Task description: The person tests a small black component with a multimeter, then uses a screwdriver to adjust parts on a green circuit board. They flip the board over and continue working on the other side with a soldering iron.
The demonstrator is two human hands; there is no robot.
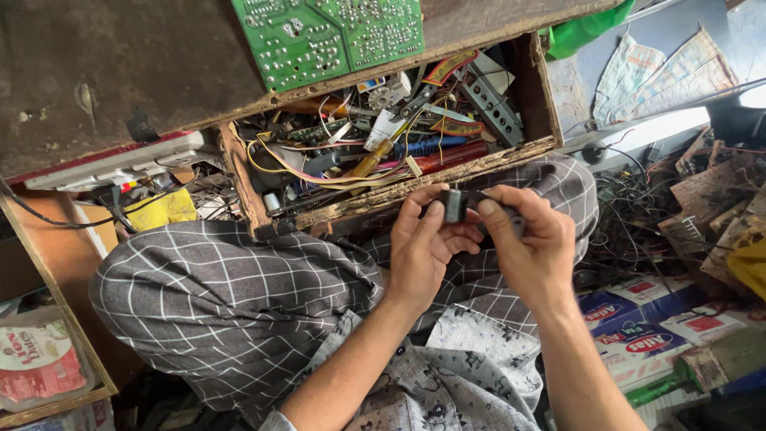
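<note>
Both hands meet over my lap, just in front of an open wooden drawer [255, 209]. My left hand [423, 243] pinches a small dark cylindrical part [456, 204] between thumb and fingers. My right hand [531, 243] grips the other end of the same piece, a dark grey bit that shows under its fingers. My knees in grey checked trousers [231, 295] lie below the hands.
The drawer is packed with wires, screwdrivers, pliers and small parts [383, 136]. A green circuit board [331, 36] lies on the dark worktop [120, 64] above. Tangled cables and scrap boards [686, 199] pile at right, printed cartons [646, 335] lower right, a wooden shelf [56, 271] at left.
</note>
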